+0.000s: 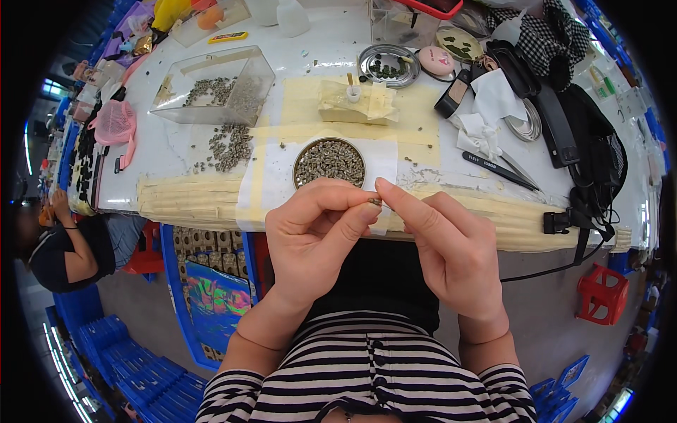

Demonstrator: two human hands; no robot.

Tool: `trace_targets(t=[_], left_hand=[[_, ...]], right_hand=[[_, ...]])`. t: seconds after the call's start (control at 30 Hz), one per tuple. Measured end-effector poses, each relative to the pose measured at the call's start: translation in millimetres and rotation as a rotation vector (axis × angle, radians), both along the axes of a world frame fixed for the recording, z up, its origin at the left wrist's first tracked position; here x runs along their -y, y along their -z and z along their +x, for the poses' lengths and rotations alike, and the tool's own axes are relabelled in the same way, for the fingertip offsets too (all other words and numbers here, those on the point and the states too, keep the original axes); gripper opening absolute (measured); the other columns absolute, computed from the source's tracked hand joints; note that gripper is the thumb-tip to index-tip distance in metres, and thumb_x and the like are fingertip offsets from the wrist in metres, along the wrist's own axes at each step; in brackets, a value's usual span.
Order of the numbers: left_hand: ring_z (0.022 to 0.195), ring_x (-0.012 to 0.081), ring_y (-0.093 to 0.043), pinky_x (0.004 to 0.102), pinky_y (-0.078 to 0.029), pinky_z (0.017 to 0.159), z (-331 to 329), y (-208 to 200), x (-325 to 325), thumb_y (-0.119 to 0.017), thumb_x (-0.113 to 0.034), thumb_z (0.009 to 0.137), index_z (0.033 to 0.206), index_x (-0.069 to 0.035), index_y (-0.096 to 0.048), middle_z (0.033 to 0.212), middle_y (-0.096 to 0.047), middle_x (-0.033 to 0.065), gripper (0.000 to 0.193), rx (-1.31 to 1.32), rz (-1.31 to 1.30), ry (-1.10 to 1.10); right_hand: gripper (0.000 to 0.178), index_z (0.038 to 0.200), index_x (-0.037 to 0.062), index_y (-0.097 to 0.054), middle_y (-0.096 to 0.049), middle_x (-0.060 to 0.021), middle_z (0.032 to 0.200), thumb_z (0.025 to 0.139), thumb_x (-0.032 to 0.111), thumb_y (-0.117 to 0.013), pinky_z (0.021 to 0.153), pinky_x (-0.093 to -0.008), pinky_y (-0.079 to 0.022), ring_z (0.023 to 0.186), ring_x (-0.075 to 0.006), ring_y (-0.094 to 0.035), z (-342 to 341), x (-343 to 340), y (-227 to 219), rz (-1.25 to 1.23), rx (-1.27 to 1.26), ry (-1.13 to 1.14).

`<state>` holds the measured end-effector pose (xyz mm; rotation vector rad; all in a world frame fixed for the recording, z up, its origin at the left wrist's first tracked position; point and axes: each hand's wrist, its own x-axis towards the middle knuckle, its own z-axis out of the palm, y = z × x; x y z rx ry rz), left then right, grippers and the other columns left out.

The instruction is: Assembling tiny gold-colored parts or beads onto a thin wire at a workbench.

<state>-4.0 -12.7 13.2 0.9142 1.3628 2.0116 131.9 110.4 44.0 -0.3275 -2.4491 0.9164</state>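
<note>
My left hand [314, 236] pinches a tiny metallic piece [375, 201] between thumb and forefinger, just in front of the table's near edge. My right hand [451, 247] meets it there, its forefinger and thumb closed at the same small piece; how much of it the right fingers grip is hidden. Right behind my hands stands a round tin [330, 163] full of small grey-brown metal pieces, on a white sheet [271, 176]. More such pieces [229, 146] lie loose to the left, spilling from a tipped clear plastic box [257, 70].
A tape-covered block [356, 106] stands behind the tin. Black tweezers [497, 169], white cloths [479, 134] and black straps [585, 176] lie at right. A round metal tray [388, 67] sits farther back. Below the table are a blue crate [180, 310] and a red stool [603, 295]. Another person [77, 247] sits at left.
</note>
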Motion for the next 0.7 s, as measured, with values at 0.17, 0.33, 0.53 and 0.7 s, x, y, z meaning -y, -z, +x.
trace_targets(t=[0.17, 0.33, 0.53, 0.7], left_hand=[[0.08, 0.0098, -0.061, 0.021, -0.05, 0.067, -1.3, -0.2, 0.8, -0.069, 0.008, 0.087, 0.099, 0.006, -0.069, 0.095, -0.065, 0.0089, 0.013, -0.055, -0.03, -0.016], [0.08, 0.0093, -0.059, 0.0211, -0.047, 0.066, -1.8, 0.7, 0.6, -0.069, 0.009, 0.086, 0.099, 0.006, -0.069, 0.095, -0.065, 0.0088, 0.013, -0.101, -0.047, -0.037], [0.08, 0.0093, -0.059, 0.0211, -0.047, 0.066, -1.3, -0.3, 0.1, -0.069, 0.008, 0.087, 0.099, 0.006, -0.069, 0.095, -0.065, 0.0086, 0.013, -0.077, -0.036, -0.03], [0.079, 0.0087, -0.061, 0.0203, -0.051, 0.065, 0.5, -0.4, -1.1, -0.067, 0.007, 0.089, 0.1, 0.005, -0.069, 0.095, -0.065, 0.0084, 0.012, -0.051, -0.014, -0.038]], right_hand=[[0.067, 0.136, 0.016, -0.061, -0.051, -0.0037, 0.074, 0.073, -0.007, -0.063, 0.054, -0.0352, -0.047, 0.057, -0.0198, -0.054, 1.1, -3.0, 5.4, 0.032, -0.007, -0.018], [0.064, 0.133, 0.013, -0.063, -0.05, -0.0052, 0.071, 0.073, -0.009, -0.062, 0.053, -0.0342, -0.046, 0.057, -0.0196, -0.053, 0.6, -2.1, 0.9, 0.091, 0.015, -0.002], [0.059, 0.128, 0.0081, -0.066, -0.05, -0.0077, 0.069, 0.073, -0.013, -0.059, 0.054, -0.0327, -0.045, 0.057, -0.0196, -0.053, -1.1, 0.4, -2.2, 0.038, 0.005, 0.008], [0.061, 0.127, 0.0096, -0.068, -0.051, -0.006, 0.07, 0.071, -0.013, -0.06, 0.053, -0.033, -0.045, 0.057, -0.0191, -0.053, -2.5, 4.8, -0.9, 0.178, -0.012, 0.065]])
